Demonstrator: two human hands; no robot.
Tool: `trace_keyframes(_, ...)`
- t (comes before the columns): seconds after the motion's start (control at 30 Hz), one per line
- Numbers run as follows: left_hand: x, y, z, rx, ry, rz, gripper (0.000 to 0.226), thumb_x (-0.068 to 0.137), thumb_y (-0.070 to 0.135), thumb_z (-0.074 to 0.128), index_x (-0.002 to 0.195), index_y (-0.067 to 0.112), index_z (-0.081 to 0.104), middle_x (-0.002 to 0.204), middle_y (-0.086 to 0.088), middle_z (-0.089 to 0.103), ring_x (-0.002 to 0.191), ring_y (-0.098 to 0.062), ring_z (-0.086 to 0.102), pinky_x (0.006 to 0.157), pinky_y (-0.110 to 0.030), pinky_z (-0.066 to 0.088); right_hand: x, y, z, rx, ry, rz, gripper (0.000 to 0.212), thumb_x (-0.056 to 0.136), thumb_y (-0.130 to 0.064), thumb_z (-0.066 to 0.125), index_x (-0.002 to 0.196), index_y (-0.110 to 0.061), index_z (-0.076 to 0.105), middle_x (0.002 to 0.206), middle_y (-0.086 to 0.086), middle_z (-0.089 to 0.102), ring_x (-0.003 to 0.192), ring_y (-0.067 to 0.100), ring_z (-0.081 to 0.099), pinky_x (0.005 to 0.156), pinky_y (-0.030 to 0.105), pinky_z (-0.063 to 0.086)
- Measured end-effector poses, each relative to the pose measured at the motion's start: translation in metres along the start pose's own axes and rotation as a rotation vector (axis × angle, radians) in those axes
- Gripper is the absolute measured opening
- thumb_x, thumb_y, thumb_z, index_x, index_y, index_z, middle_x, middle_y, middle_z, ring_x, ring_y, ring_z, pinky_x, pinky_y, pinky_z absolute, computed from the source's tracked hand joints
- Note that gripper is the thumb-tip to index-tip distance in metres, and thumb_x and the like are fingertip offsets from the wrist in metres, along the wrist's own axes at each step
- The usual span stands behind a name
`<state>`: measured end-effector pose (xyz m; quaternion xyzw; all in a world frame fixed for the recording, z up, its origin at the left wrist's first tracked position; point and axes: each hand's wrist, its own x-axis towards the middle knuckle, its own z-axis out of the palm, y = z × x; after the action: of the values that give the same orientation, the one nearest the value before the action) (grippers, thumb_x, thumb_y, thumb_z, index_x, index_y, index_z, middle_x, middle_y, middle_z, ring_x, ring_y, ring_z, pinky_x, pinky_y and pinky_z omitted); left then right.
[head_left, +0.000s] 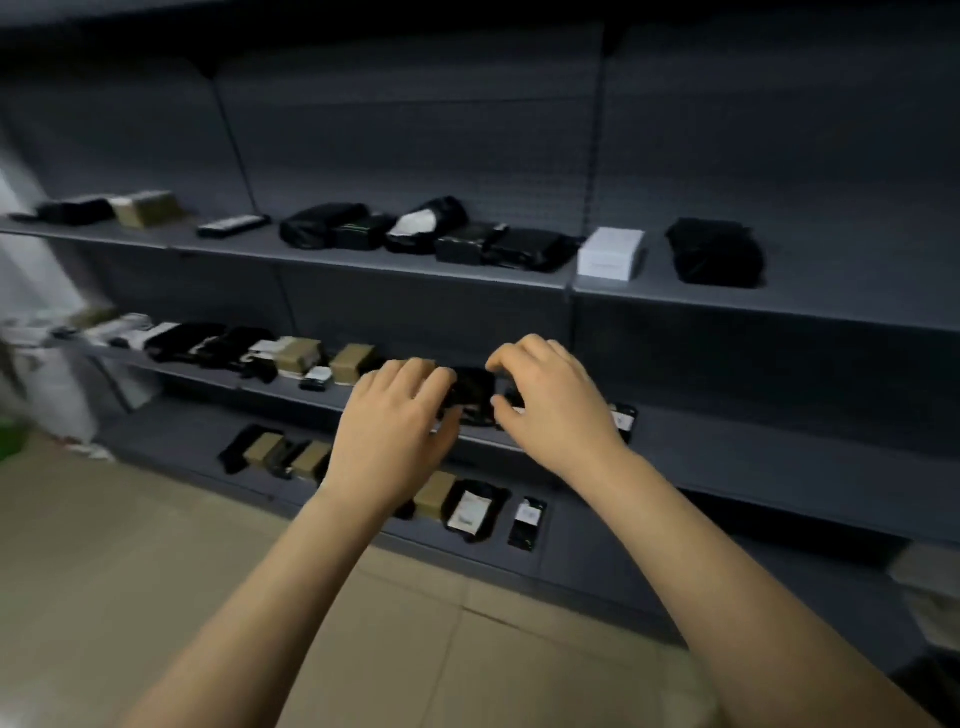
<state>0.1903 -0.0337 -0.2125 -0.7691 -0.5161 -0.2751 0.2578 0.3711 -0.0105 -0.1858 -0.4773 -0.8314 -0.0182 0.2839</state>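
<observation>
Top shelf (857, 299): on it, from the left, we see dark bundles, a tan carton (148, 208), a flat black bar (234, 226), a heap of black bags (332, 226), a white box (610, 253) and a black bundle (714, 252) on its own at the right.
Middle shelf (753, 441): its left end is crowded with a row of dark and pale packs (182, 343), then two tan boxes (298, 356) and a small black-and-white item (317, 378).
Left hand (400, 415): we see it narrow, fingers curled over the packet's left edge, thumb under it. It covers part of a third tan box just behind it.
Packet (472, 395): black, between our two hands, at the near edge of the middle shelf. Blur keeps us from telling whether it rests on the shelf or is lifted.
Right hand (550, 400): narrow, curled fingertips and thumb pinching the packet's right edge.
Labelled pack (623, 418): black with a white tag, just right of the right hand, partly hidden by it.
Bottom shelf (156, 431): under our forearms lie tan boxes, a white-tagged pack (472, 512) and a slim black pack (527, 522).
Floor (130, 561): tan tiles, near us.
</observation>
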Motion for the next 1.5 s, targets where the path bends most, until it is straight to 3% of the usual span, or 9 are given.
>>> trace_keyframes(0.27,0.012,-0.170,-0.006,0.115,0.042,-0.055,0.022,0.087,0.027,0.063,0.103,0.011,0.062,0.095,-0.006,0.060,0.086,-0.029,0.057,0.071,-0.039,0.046,0.136,-0.088,0.071,0.017,0.003,-0.063,0.031,0.092,-0.022,0.061,0.122,-0.021,0.055,0.119,-0.002,0.052,0.113,0.018,0.046,0.098,0.031,0.037)
trace_keyframes(0.5,0.025,-0.276,0.006,0.190,0.058,-0.095,0.022,0.084,0.025,0.068,0.101,0.010,0.063,0.093,-0.006,0.060,0.082,-0.027,0.056,0.068,-0.037,0.044,0.231,-0.132,0.125,0.050,-0.021,-0.109,0.030,0.092,-0.022,0.061,0.122,-0.021,0.056,0.120,-0.002,0.052,0.116,0.018,0.045,0.098,0.031,0.037)
trace_keyframes(0.6,0.033,-0.310,0.021,0.206,0.050,-0.113,0.022,0.086,0.028,0.060,0.100,0.011,0.062,0.092,-0.006,0.060,0.081,-0.027,0.055,0.068,-0.037,0.044,0.266,-0.138,0.153,0.056,-0.033,-0.134,0.030,0.091,-0.022,0.062,0.120,-0.021,0.056,0.119,-0.002,0.053,0.114,0.018,0.046,0.097,0.032,0.038)
trace_keyframes(0.8,0.063,-0.380,0.071,0.259,0.027,-0.148,0.026,0.086,0.030,0.054,0.099,0.010,0.063,0.091,-0.006,0.060,0.081,-0.028,0.056,0.067,-0.040,0.046,0.349,-0.130,0.211,0.091,-0.038,-0.157,0.030,0.092,-0.025,0.062,0.121,-0.022,0.056,0.120,-0.002,0.053,0.116,0.018,0.046,0.096,0.032,0.040)
trace_keyframes(1.1,0.158,-0.477,0.159,0.266,-0.035,-0.189,0.027,0.079,0.023,0.074,0.101,0.010,0.063,0.093,-0.007,0.061,0.080,-0.028,0.057,0.066,-0.036,0.045,0.502,-0.086,0.279,0.112,-0.033,-0.163,0.031,0.090,-0.024,0.065,0.120,-0.019,0.056,0.118,0.001,0.054,0.113,0.021,0.049,0.095,0.035,0.044)
trace_keyframes(1.37,0.208,-0.550,0.232,0.191,-0.053,-0.177,0.027,0.085,0.029,0.069,0.105,0.011,0.063,0.097,-0.006,0.062,0.085,-0.028,0.058,0.071,-0.037,0.046,0.583,-0.053,0.329,0.096,-0.033,-0.065,0.033,0.089,-0.024,0.066,0.120,-0.019,0.056,0.115,0.000,0.054,0.110,0.020,0.049,0.088,0.030,0.043)
trace_keyframes(1.5,0.228,-0.588,0.269,0.113,-0.063,-0.135,0.027,0.088,0.033,0.053,0.102,0.011,0.061,0.094,-0.006,0.059,0.083,-0.028,0.056,0.069,-0.037,0.045,0.610,-0.045,0.348,0.056,-0.052,0.040,0.042,0.088,-0.030,0.067,0.126,-0.018,0.054,0.118,0.002,0.052,0.114,0.021,0.047,0.093,0.033,0.043)
